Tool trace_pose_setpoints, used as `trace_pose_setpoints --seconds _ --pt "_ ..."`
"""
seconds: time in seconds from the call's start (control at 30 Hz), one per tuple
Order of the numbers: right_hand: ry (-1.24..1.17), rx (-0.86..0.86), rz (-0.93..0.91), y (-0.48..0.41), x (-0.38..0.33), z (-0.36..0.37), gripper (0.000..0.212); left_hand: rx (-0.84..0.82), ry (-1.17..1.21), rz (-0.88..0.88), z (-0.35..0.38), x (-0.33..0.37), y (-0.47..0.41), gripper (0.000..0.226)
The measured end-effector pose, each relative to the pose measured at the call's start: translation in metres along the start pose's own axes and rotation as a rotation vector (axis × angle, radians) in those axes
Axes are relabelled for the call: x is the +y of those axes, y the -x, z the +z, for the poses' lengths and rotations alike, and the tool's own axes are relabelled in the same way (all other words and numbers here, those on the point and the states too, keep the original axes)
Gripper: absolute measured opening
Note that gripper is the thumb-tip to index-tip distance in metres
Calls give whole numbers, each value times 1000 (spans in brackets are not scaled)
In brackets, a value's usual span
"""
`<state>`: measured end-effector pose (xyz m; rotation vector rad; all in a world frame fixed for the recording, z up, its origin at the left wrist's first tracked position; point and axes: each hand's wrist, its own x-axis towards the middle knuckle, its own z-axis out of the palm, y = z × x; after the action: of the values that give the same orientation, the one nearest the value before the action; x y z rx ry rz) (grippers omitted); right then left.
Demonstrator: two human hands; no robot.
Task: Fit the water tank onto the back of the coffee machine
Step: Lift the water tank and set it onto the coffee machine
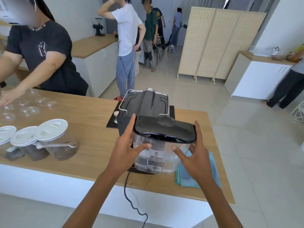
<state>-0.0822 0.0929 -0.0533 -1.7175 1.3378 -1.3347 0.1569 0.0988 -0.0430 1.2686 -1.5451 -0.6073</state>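
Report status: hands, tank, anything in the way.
Left hand and right hand open, flanking tank. Tank upright against machine back, lid on. Blue cloth beside base; cord hangs below.

The water tank is clear plastic under a glossy black lid. The coffee machine is black with silver wire rails. The counter is light wood grain over white. 3 clear jars have white lids and brown grounds. The folded cloth is blue and teal.
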Motion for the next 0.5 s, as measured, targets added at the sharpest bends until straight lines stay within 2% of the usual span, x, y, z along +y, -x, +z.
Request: trace_pose_setpoints --seconds 0.17,0.37,0.5 --pt "15 -5 22 -4 0 34 114 -40 69 -5 -20 -26 -7 110" --pt "84 16 15 -12 -9 62 101 -66 54 -18 -34 -51 -19 109" --pt "109 8 18 -15 -12 75 104 -42 47 -8 -40 -64 -22 108"
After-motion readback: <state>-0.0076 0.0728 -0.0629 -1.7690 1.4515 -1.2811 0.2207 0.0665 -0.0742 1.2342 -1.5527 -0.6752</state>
